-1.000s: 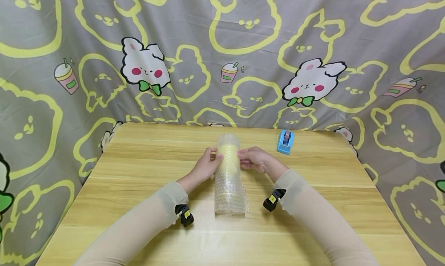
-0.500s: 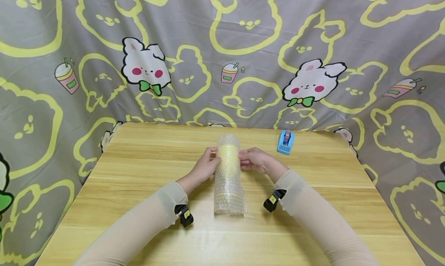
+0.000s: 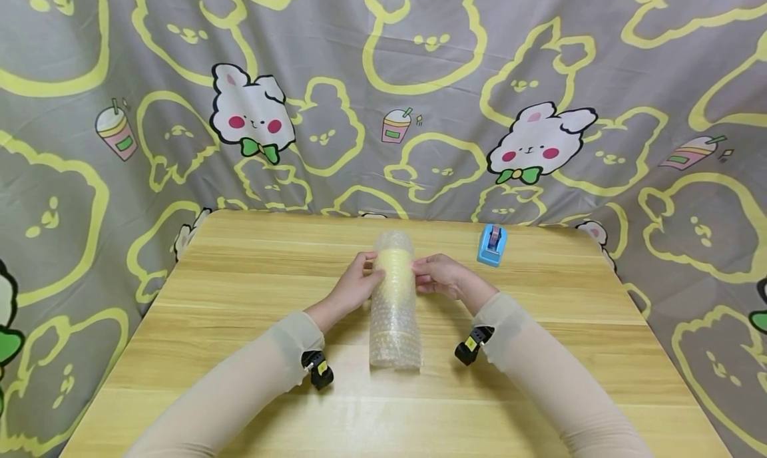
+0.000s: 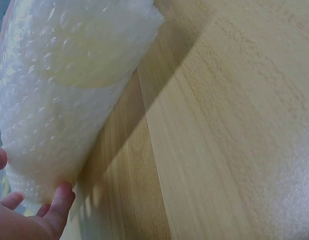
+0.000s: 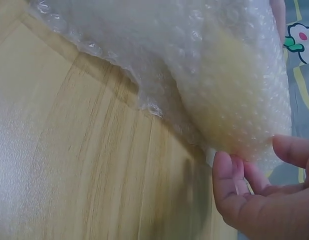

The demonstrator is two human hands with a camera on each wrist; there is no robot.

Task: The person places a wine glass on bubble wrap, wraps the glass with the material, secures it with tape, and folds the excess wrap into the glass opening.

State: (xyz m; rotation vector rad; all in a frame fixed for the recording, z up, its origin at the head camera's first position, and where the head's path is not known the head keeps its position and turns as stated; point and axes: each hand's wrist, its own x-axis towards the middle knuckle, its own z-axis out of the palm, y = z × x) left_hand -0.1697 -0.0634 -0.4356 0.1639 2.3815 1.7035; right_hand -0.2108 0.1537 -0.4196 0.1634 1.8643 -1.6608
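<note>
A long roll of bubble wrap [image 3: 395, 331] lies lengthwise on the table, wound around something pale yellow that shows through the layers. My left hand [image 3: 355, 286] holds its left side toward the far end, thumb on top and fingers at the side. On the opposite side my right hand [image 3: 446, 276] grips it with thumb and fingertips. In the left wrist view the fingers [image 4: 62, 200] press against the lower part of the bubble wrap [image 4: 49, 120]. The right wrist view has the fingertips [image 5: 223, 167] at the wrap's edge, with a loose flap of film [image 5: 149, 85] beside it.
A blue tape dispenser [image 3: 493, 246] stands near the back edge of the wooden table [image 3: 252, 258], right of the roll. Behind the table hangs a grey curtain [image 3: 335, 32] with yellow outlines and rabbit faces. Both wrists carry small black cameras [image 3: 321, 371].
The roll has turned slightly between my hands, and the loose flap at its near right corner sits closer in. Both hands stay at nearly the same place.
</note>
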